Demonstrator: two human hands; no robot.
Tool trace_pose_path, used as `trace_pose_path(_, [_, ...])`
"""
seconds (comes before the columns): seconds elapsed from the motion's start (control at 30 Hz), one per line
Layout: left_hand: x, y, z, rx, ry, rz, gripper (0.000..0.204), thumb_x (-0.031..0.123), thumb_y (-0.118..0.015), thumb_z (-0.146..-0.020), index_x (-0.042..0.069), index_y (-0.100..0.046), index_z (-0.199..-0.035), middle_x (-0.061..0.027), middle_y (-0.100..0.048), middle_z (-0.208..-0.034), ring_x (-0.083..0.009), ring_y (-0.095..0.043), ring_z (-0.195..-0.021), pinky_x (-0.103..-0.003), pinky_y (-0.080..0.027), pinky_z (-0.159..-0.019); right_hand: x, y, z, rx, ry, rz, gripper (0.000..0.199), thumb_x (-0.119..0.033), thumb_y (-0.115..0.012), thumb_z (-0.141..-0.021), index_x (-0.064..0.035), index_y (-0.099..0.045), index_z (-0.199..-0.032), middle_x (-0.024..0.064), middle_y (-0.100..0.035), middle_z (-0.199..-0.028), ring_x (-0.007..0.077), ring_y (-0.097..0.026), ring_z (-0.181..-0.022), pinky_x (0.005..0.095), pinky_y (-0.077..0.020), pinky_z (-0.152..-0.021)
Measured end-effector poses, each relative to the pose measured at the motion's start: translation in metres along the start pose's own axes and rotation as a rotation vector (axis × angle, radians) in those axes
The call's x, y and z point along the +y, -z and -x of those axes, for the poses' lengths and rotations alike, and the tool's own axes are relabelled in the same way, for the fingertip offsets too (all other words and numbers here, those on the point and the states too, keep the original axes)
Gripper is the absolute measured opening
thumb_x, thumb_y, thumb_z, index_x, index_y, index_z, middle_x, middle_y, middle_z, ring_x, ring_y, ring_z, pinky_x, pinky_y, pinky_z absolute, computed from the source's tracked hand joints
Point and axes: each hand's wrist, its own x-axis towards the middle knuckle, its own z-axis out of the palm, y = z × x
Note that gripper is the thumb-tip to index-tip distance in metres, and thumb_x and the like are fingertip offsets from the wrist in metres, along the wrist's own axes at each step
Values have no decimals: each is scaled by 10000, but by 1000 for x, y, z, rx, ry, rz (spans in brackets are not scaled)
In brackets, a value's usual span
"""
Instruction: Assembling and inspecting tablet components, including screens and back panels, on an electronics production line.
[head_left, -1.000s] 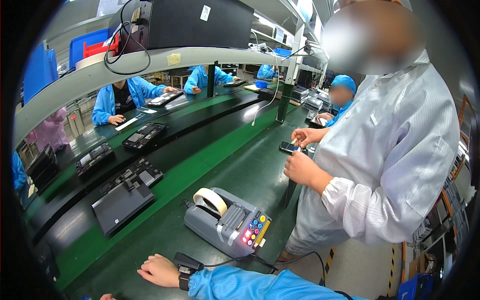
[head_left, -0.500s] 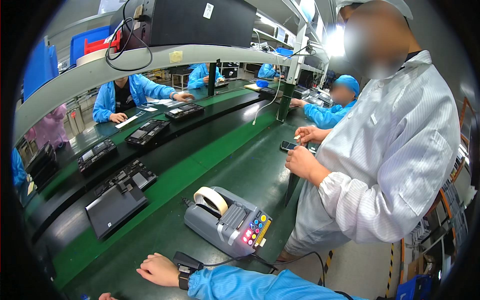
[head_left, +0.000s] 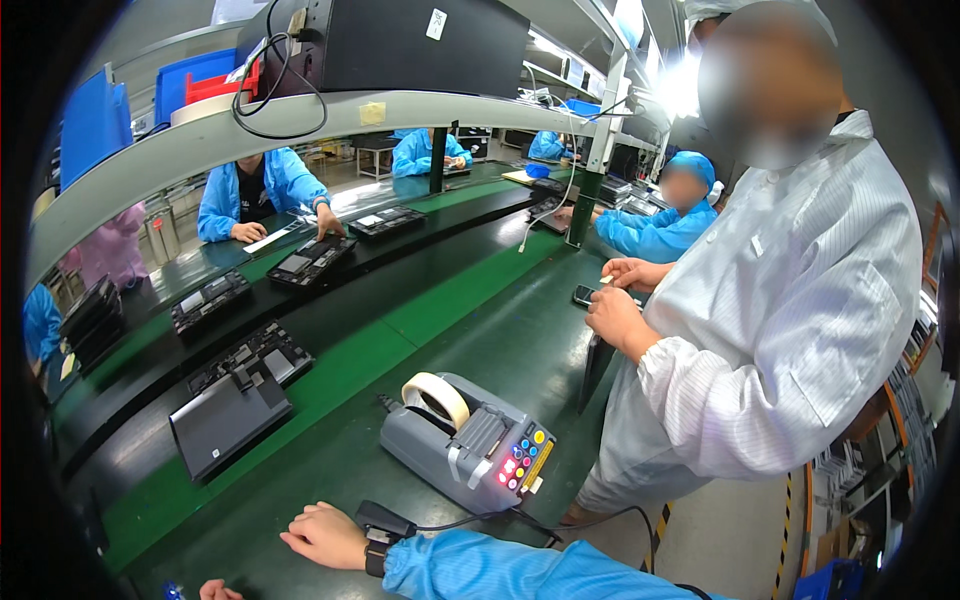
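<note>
My right hand (head_left: 325, 535) rests on the green bench near the lower edge, fingers loosely extended and holding nothing. A dark strap with a small black device (head_left: 384, 522) is on that wrist. Just beyond and to the right stands a grey tape dispenser (head_left: 465, 440) with a cream tape roll (head_left: 437, 400) and lit buttons. Only a bit of my left hand (head_left: 219, 590) shows at the bottom edge; its grip is hidden. Farther off at the left lies an opened laptop (head_left: 232, 420), its lid part towards me and bare circuit boards beyond.
Opened laptop bases (head_left: 212, 300) line the dark conveyor strip (head_left: 130, 365). At right, a person in a white smock (head_left: 770, 300) holds a thin dark panel (head_left: 596, 370). A shelf beam (head_left: 400, 108) crosses above. A cable (head_left: 590, 515) trails from my wrist device.
The co-worker across the bench has moved a hand from the far side onto an opened laptop base. My view has shifted slightly; my right hand stays on the bench.
</note>
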Motion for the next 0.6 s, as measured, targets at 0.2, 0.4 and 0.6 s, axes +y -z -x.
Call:
trace_pose_path(0.2, [2,13,2,84,-42,51,185,134,-468,-925,14,-570,-1024,-35,-556,-779,-112,-510,-681,-236,-424,-617,-7,-5,-5,-23,17,3,317,-256,-521,-894,-65,-566,-645,55,-565,-658,261,-542,-740,371,-402,-733])
trace_pose_path(0.4, [-5,20,-15,250,-142,130,176,78,-425,-911,15,-570,-988,-17,-502,-682,-89,-448,-570,-213,-386,-508,5,1,-23,416,-339,-353,220,-176,-588,-882,-22,-562,-1037,74,-604,-871,142,-575,-787,289,-479,-702])
trace_pose_path(0.6, [-42,48,-30,297,-80,352,101,90,-411,-914,68,-510,-905,-2,-456,-616,-62,-416,-473,-197,-331,-409,47,-2,-113,708,-475,-215,392,-176,-610,-774,48,-498,-1075,190,-549,-977,315,-538,-937,394,-436,-841])
